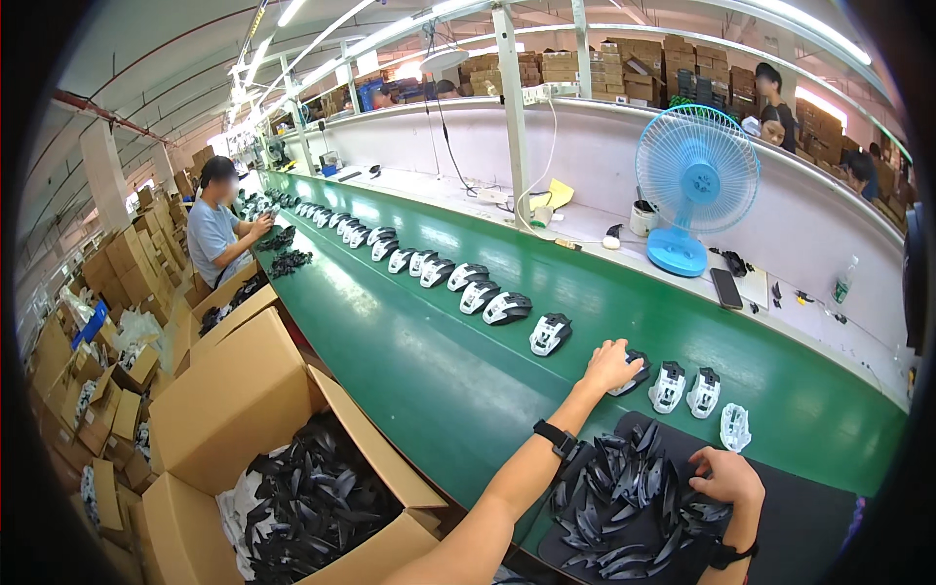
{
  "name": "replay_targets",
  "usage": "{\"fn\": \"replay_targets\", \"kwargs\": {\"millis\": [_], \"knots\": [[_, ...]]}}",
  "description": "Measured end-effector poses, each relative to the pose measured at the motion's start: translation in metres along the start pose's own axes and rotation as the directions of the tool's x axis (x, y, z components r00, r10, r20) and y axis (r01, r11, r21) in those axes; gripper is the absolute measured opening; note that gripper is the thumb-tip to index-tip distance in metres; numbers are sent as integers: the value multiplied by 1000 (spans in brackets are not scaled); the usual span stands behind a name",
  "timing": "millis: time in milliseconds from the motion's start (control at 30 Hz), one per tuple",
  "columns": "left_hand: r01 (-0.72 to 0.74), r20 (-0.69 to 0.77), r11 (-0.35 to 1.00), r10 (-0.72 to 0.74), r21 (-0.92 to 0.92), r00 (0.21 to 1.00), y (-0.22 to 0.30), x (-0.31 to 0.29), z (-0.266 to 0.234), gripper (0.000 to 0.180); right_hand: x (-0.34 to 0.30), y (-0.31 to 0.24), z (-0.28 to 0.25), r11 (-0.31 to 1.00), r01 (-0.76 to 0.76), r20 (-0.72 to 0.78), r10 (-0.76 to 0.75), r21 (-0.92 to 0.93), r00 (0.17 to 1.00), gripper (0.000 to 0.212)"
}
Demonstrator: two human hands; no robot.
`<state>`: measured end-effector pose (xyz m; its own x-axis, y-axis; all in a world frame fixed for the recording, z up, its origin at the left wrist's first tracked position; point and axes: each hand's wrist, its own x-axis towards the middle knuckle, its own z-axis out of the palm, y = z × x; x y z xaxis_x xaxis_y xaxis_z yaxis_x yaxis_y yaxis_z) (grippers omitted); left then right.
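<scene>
My left hand [611, 368] reaches across the green conveyor belt, its fingers curled over a black-and-white computer mouse shell [639, 378]. Just right of it stand two white-and-black mouse shells [668, 387] and a bare white shell [735, 427]. My right hand [729, 478] hovers at the right edge of a heap of black curved plastic side pieces [624, 487] on a dark mat [804, 507]. Its fingers are bent inward; whatever may be between them is hidden.
A long row of mouse shells [478, 296] runs away along the belt [390, 331]. At my left, an open carton [244, 390] holds more black pieces. A blue fan [697, 185] and a phone [726, 289] occupy the shelf behind. A co-worker [219, 229] sits further up the belt.
</scene>
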<state>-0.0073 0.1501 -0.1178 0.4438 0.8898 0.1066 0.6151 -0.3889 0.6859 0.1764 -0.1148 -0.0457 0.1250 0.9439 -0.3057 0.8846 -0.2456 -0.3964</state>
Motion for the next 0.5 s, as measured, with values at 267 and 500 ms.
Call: {"fn": "replay_targets", "kwargs": {"millis": [267, 500], "knots": [[-101, 71, 995, 102, -15, 992, 31, -18, -20, 57, -7, 5, -2, 995, -79, -4, 79, -63, 997, 45], [-133, 100, 991, 134, -17, 986, 35, -20, -25, 54, -4, 10, -3, 998, -61, 19, 62, -33, 998, 33]]}}
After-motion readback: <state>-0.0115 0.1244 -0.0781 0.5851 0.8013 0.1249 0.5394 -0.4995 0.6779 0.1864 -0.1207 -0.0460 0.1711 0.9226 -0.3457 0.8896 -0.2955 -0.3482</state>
